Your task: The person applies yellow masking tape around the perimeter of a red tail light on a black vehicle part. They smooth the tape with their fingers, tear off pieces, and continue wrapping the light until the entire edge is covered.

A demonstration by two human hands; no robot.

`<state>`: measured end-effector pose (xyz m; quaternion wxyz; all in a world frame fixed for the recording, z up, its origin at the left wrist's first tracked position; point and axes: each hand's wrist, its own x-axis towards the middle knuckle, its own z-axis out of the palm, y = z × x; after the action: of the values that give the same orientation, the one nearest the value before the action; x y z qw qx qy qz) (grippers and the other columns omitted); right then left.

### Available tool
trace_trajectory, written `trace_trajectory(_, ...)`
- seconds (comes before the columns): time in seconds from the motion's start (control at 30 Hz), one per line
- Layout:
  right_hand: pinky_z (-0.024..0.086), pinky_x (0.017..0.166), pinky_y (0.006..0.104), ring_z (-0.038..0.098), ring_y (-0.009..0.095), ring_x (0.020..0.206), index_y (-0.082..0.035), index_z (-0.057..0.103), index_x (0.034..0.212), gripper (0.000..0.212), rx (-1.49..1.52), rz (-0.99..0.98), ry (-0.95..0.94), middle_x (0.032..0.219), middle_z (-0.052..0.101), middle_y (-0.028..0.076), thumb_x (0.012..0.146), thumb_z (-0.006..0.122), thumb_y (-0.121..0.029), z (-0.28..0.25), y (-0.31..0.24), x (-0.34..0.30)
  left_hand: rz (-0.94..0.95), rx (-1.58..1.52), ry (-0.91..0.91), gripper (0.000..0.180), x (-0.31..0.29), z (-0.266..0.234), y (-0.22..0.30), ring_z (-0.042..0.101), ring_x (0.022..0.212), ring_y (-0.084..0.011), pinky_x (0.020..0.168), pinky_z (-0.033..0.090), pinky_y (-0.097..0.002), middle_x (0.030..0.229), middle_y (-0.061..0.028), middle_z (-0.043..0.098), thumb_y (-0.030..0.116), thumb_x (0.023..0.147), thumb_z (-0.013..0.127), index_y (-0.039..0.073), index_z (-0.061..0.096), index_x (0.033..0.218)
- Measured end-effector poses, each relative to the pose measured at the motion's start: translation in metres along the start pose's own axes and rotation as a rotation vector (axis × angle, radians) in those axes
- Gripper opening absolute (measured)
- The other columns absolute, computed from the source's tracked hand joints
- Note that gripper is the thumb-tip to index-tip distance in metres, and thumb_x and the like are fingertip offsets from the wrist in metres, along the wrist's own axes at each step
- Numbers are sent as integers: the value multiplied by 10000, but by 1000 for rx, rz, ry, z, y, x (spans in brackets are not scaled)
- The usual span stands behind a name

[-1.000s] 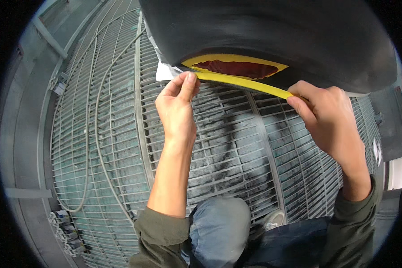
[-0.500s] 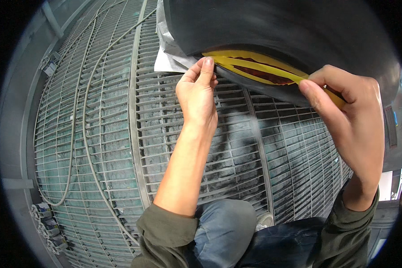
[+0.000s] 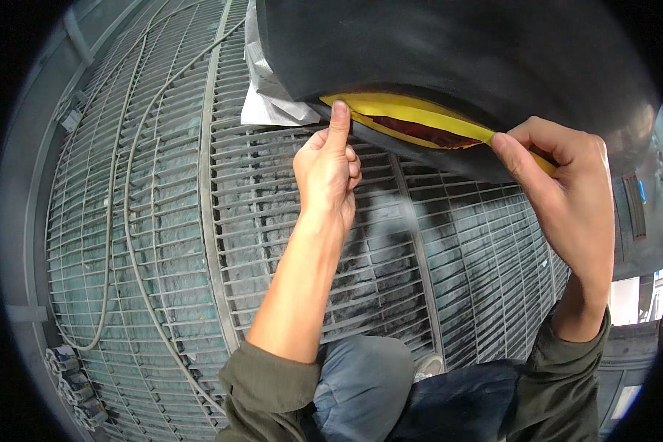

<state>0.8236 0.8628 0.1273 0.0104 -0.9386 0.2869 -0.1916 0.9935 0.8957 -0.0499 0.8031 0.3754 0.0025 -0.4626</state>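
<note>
A smooth dark curved panel (image 3: 435, 51) has a long slit-shaped opening near its lower edge, with dark reddish material (image 3: 427, 131) inside. Yellow tape (image 3: 412, 110) runs along the opening's rim. At the opening's left end my left hand (image 3: 323, 180) is closed: the thumb presses on the tape and the other fingers are curled, partly hidden behind it. My right hand (image 3: 571, 184) pinches the tape between thumb and forefinger at the right end. Between both hands the strip lies along the upper rim.
Underfoot is a metal floor grating (image 3: 272, 191) dusted with dark powder. A long thin hose (image 3: 129, 221) loops across it on the left. White sheeting (image 3: 269, 99) hangs at the panel's left edge. Small metal fittings (image 3: 77, 390) line the left wall.
The yellow strip, stretched across the middle of the opening before, now lies against its upper rim. My left thumb has straightened upward. My right hand has shifted slightly left.
</note>
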Motion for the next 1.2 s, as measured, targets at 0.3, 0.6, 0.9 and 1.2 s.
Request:
trace_trajectory(0.3, 370, 516, 259, 496, 111, 515, 49, 719, 854, 235, 22, 32, 47, 603, 583, 71, 942, 711, -169, 11, 14, -4, 20, -26, -43, 501, -21, 21, -2, 427, 428, -45, 391, 304, -168, 562, 31, 494, 509, 872, 775, 63, 549, 899)
trace_trajectory(0.6, 464, 528, 314, 599, 219, 536, 16, 723, 831, 185, -3, 27, 123, 630, 639, 130, 908, 729, -153, 26, 26, -12, 83, 55, 20, 505, -38, 41, -6, 419, 410, -69, 389, 306, -177, 552, 9, 490, 499, 872, 782, 57, 538, 867)
trace_trajectory(0.9, 503, 513, 390, 648, 325, 541, -64, 717, 748, 187, -2, -12, 313, 610, 653, 128, 867, 741, -206, 54, 47, -20, 143, 97, 64, 498, -44, 50, -13, 416, 406, -74, 387, 325, -190, 539, 8, 483, 481, 865, 797, 61, 531, 840)
trace_trajectory(1.2, 516, 535, 390, 659, 311, 569, -60, 711, 745, 175, 88, -11, 363, 658, 680, 121, 881, 712, -168, 72, 58, -21, 202, 151, 47, 396, -51, 69, -34, 405, 391, -70, 364, 300, -204, 528, 17, 491, 380, 906, 790, 98, 534, 799)
